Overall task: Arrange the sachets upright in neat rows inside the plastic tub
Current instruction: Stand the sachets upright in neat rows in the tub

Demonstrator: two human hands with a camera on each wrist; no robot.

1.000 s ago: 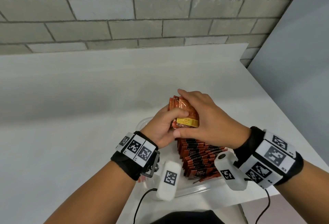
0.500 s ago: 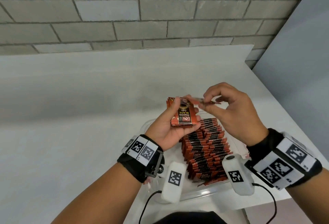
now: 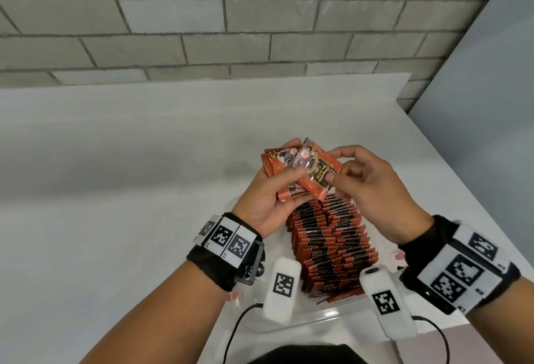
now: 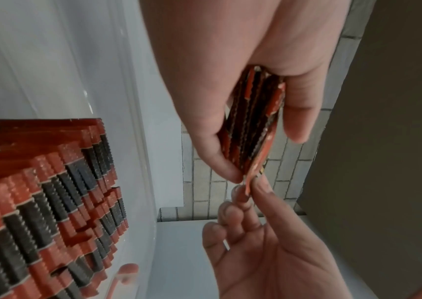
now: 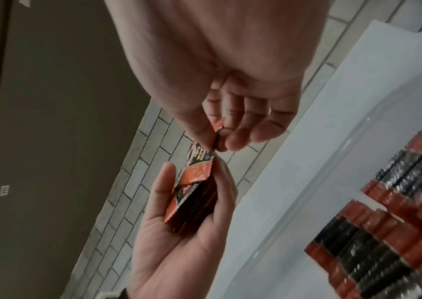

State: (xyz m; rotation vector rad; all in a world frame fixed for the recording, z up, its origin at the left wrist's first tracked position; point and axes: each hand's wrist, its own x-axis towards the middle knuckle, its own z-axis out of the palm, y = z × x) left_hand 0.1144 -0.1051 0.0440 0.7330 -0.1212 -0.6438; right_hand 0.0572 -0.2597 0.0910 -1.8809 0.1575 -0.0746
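- Our left hand (image 3: 267, 204) is curled around a small stack of sachets (image 3: 277, 167), thumb across the front, held above the far end of the tub.
- Our right hand (image 3: 372, 190) pinches the corner of the top sachet (image 3: 316, 171) between thumb and fingertips; it sits tilted across the stack.
- Below both hands, the clear plastic tub (image 3: 323, 316) holds two packed rows of sachets (image 3: 329, 245) standing on edge.
- The tub rests on a white table (image 3: 115, 190) against a grey brick wall (image 3: 231, 17).
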